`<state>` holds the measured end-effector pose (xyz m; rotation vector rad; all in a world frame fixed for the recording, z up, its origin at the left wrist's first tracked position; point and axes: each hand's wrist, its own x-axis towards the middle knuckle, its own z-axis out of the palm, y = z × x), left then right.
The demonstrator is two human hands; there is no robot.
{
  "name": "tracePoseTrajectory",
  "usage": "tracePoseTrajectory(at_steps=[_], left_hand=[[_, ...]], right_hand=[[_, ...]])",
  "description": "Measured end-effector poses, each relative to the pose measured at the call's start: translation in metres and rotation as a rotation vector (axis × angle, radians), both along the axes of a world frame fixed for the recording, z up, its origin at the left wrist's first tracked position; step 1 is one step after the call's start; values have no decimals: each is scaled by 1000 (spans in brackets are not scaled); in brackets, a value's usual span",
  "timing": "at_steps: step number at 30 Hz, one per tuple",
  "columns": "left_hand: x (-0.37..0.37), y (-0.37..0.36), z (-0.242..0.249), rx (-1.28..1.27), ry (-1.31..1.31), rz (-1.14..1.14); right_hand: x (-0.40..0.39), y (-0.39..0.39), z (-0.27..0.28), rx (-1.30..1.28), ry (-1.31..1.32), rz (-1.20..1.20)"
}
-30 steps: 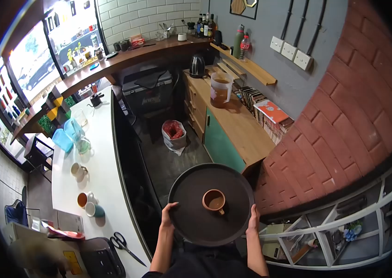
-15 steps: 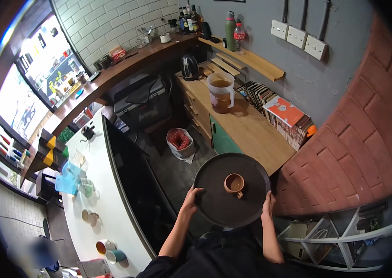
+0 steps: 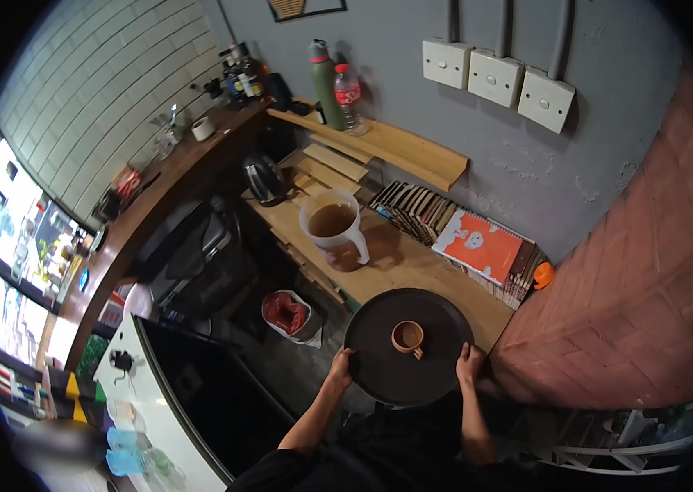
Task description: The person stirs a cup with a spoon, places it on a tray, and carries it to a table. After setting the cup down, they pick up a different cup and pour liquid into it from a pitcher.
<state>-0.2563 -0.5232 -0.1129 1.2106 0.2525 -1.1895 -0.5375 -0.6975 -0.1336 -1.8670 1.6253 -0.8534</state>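
Observation:
Both my hands hold a round dark tray (image 3: 379, 369) level in front of me. My left hand (image 3: 341, 367) grips its left rim, and my right hand (image 3: 469, 363) grips the right rim. On the tray, a little right of its middle, stands a small brown cup (image 3: 407, 337) with its handle toward me; some liquid seems to be inside. Beyond the tray, a large translucent jug (image 3: 331, 230) of brown liquid stands on the wooden counter (image 3: 399, 275). My fingers under the tray are hidden.
A black kettle (image 3: 264, 179) stands behind the jug. Books and an orange notebook (image 3: 477, 246) line the wall, below a wooden shelf (image 3: 412, 156) with bottles. A bin with a red liner (image 3: 287, 314) is on the floor. A white counter (image 3: 174, 435) with cups lies left; a brick wall (image 3: 600, 303) rises right.
My view has turned and come nearer to the wooden counter, and the tray's far edge now overlaps more of it. The cup stays on the tray, and both hands keep their grip.

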Motion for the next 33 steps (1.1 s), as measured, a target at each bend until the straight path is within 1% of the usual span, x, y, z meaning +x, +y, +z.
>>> tracePoseTrajectory(at_steps=[1,2,3,5,7,8,9,10,13,15,16,17,18,19,20,21,22,23,25,26,28,29,31,32,33], left_hand=[[4,-9,-1,45,18,9],[8,-17,-8,59,21,-5],[13,-24,-20,37,58,-24],[27,-41,-37,19,96,-56],[36,-54,-45,43,231,-65],[37,-59,-44,51,236,-75],[38,-67,-43,51,174,-70],[39,-74,-41,49,111,-62],[50,-89,-64,28,104,-75],[45,-98,-54,57,94,-65],[43,-104,-47,79,77,-48],[46,-107,-65,83,81,-61],[53,-105,-99,86,84,-47],[55,-104,-119,90,87,-33],[52,-107,-111,96,92,-43],[47,-111,-94,143,62,-48],[44,-114,-81,190,32,-47],[42,-115,-76,195,34,-44],[42,-114,-73,164,38,-43],[43,-113,-72,167,40,-26],[44,-110,-71,134,-18,-118],[41,-108,-73,139,-11,-98],[36,-108,-78,139,-76,-85],[31,-108,-57,176,-61,-73],[30,-102,-50,175,-59,-52]], right_hand=[[4,-3,-2,-52,14,-24],[3,-14,-18,-73,93,-26],[5,-16,-15,-60,97,-39],[9,-31,-5,-130,188,-44],[12,-38,5,-74,205,-43],[13,-42,6,-67,270,-55],[14,-47,8,-65,335,-66],[14,-51,11,-64,339,-74],[16,-61,25,-5,428,-37],[19,-62,28,-68,519,-51],[25,-61,30,-61,524,-62],[36,-60,46,-159,478,-136],[40,-59,54,-254,434,-209],[39,-58,49,-246,442,-219],[39,-58,38,-192,339,-80],[39,-59,26,-139,233,59],[37,-62,17,69,46,247],[40,-60,21,73,48,250],[56,-52,42,657,-366,337],[64,-49,49,706,-387,336],[75,-45,46,755,-393,323],[78,-43,42,795,-403,292],[81,-40,35,818,-424,332],[83,-39,35,843,-455,310],[85,-40,35,866,-486,289]])
